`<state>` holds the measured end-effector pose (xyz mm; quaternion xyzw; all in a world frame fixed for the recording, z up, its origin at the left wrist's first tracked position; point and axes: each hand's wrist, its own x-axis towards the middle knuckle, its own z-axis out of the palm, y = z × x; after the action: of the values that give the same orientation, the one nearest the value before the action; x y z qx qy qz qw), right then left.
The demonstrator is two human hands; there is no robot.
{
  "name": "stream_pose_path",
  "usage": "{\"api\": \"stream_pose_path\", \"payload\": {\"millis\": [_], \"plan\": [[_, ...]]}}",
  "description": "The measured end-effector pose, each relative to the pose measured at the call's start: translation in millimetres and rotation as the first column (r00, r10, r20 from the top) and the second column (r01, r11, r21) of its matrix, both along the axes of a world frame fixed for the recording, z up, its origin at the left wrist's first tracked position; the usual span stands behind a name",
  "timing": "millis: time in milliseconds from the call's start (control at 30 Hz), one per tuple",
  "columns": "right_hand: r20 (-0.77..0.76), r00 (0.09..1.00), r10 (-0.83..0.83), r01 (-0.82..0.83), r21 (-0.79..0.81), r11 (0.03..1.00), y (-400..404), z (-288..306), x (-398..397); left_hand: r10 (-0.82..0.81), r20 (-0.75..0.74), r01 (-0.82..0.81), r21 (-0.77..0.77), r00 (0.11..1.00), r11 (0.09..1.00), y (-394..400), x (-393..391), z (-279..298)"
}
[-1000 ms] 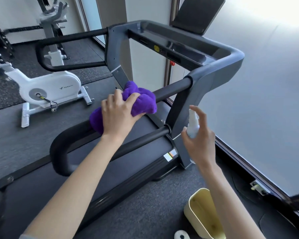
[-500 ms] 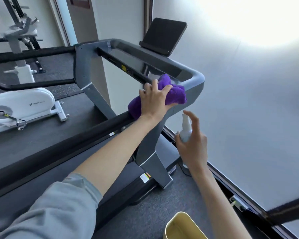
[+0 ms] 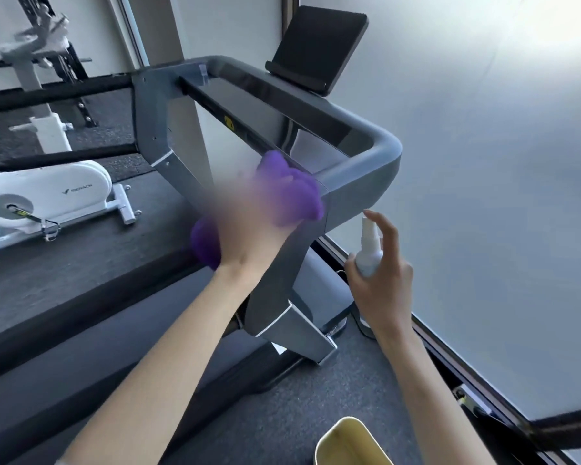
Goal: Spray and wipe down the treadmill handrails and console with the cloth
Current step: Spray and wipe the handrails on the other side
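My left hand [image 3: 249, 226], blurred by motion, grips a bunched purple cloth [image 3: 292, 193] against the grey treadmill frame where the right handrail meets the console corner [image 3: 366, 169]. The black right handrail [image 3: 81, 313] runs down to the lower left. The dark console panel [image 3: 275, 109] and a black tablet holder [image 3: 316, 48] lie beyond. To the right of the upright, my right hand [image 3: 379, 283] holds a small white spray bottle [image 3: 369, 246] upright, index finger raised over the nozzle.
A white exercise bike [image 3: 47, 193] stands left on the dark gym floor. A yellow bin [image 3: 346, 444] sits at the bottom edge by my right arm. A frosted window wall [image 3: 500, 162] with a dark floor track closes off the right side.
My left hand slid the cloth up the right handrail from its middle to the console corner and is still moving fast. The right hand with the bottle has kept its pose.
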<state>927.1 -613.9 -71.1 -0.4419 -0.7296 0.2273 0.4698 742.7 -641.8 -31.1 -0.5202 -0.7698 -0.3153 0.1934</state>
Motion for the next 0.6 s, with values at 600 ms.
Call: {"api": "stream_pose_path", "payload": {"millis": [600], "plan": [[-0.081,0.993,-0.082,0.085,0.028,0.996,-12,-7,-6,-0.038,-0.128,0.025,-0.108,0.991,0.994,-20,-8,-17]]}}
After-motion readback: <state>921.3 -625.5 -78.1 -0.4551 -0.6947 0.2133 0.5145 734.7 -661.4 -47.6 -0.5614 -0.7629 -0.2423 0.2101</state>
